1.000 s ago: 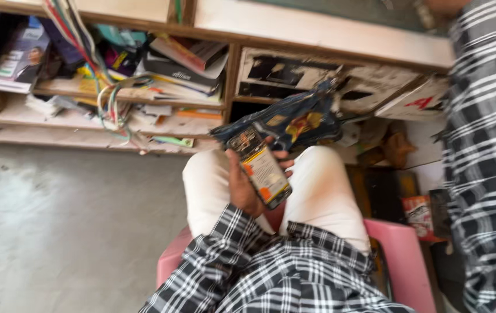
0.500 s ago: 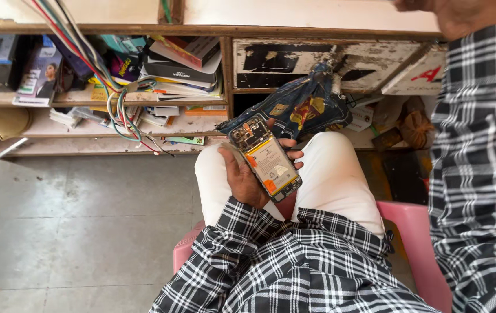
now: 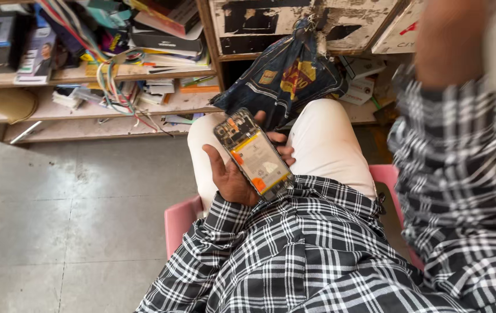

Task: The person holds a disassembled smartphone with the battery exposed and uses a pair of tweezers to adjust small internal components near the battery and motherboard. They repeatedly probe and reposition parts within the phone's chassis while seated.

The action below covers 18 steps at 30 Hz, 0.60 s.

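Observation:
My left hand rests over my lap and holds an opened phone with its back cover off. A yellow-and-white battery and the circuit parts face up. My fingers wrap round the phone's far edge and my thumb lies along its left side. My right arm in a black-and-white checked sleeve is raised at the right edge. Its bare forearm is blurred near the top, and the hand itself is out of the frame.
I sit on a pink stool in light trousers. A dark blue plastic bag hangs from a worn drawer front just beyond my knees. Wooden shelves hold books, boxes and a bundle of coloured cables. Grey floor tiles lie at the left.
The view has drawn closer and shifted. My raised right arm now fills more of the right side. The phone stays in my left hand over my lap.

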{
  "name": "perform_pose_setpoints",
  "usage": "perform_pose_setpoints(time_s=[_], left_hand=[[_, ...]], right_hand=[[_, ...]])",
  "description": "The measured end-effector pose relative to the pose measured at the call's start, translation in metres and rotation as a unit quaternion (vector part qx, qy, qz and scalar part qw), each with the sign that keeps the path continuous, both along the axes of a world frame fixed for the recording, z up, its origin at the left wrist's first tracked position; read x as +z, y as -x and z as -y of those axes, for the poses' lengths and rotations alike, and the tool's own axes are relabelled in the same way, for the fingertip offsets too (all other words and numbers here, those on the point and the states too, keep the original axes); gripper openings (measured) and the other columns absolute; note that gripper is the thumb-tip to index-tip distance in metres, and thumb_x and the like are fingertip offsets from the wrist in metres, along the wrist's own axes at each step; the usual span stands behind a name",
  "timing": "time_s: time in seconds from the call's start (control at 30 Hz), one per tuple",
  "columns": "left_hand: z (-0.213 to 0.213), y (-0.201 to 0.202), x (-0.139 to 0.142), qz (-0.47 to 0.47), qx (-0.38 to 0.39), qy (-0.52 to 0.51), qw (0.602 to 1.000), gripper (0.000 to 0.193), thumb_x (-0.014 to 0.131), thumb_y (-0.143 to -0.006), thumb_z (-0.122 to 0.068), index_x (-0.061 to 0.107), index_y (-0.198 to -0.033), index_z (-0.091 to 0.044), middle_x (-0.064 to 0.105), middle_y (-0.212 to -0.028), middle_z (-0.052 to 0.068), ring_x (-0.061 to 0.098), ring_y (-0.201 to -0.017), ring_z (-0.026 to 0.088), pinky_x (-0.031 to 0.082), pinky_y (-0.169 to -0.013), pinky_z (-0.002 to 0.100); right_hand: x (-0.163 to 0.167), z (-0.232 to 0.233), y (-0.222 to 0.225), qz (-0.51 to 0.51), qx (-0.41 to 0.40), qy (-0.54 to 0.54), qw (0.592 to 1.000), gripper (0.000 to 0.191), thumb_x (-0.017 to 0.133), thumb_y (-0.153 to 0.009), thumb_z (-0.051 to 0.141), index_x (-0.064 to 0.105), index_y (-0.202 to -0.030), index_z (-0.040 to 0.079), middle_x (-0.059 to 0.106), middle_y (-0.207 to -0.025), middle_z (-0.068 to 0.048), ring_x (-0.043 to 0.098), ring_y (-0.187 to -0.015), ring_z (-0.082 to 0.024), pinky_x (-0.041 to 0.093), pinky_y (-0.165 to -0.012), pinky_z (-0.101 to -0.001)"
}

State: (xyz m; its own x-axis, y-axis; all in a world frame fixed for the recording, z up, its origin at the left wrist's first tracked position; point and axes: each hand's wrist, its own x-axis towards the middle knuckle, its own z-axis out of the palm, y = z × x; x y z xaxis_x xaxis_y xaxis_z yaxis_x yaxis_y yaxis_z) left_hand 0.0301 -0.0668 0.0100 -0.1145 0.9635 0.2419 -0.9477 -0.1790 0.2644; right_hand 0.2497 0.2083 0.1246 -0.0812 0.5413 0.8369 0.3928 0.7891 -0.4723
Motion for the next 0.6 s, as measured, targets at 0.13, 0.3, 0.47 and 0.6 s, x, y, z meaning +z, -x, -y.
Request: perform_pose_setpoints(time_s=[0.13,0.3,0.47,0.6], left_hand=[[0.016,-0.004,0.001,-0.02,-0.03,-0.003,0.999,0.121,0.029,-0.089,-0.09,0.017,-0.173,-0.004,0.058,-0.139,0.025,0.062,-0.128,0.042,0.053,-0.11,0.059],[0.016,-0.004,-0.001,-0.025,-0.056,-0.04,0.997,0.119,0.026,-0.09,-0.091,0.017,-0.172,-0.004,0.058,-0.138,0.023,0.062,-0.128,0.041,0.053,-0.109,0.057],[0.012,-0.004,-0.009,-0.029,-0.093,-0.054,0.994,0.12,0.024,-0.091,-0.091,0.015,-0.172,-0.002,0.058,-0.137,0.024,0.063,-0.127,0.04,0.054,-0.11,0.056],[0.02,-0.004,-0.014,-0.046,-0.115,-0.052,0.991,0.123,0.024,-0.089,-0.092,0.014,-0.172,-0.002,0.058,-0.139,0.024,0.063,-0.127,0.038,0.054,-0.11,0.056]], right_hand=[[0.004,0.083,0.047,-0.043,0.155,-0.005,0.987,0.048,0.042,-0.118,0.047,0.044,-0.109,0.001,0.055,-0.125,-0.024,0.059,-0.121,-0.031,0.054,-0.095,-0.0444],[-0.028,0.148,0.087,0.017,0.394,0.039,0.918,0.063,0.023,-0.113,0.059,0.042,-0.09,0.003,0.056,-0.123,-0.026,0.057,-0.123,-0.031,0.055,-0.089,-0.04],[-0.056,0.141,0.065,-0.004,0.34,0.173,0.924,0.08,0.01,-0.106,0.074,0.047,-0.092,0.005,0.051,-0.083,-0.01,0.054,-0.079,-0.015,0.048,-0.074,-0.0295],[-0.065,0.141,0.055,-0.089,0.369,0.343,0.859,0.074,0.025,-0.106,0.073,0.051,-0.095,0.005,0.054,-0.076,-0.005,0.059,-0.069,-0.015,0.054,-0.069,-0.0283]])
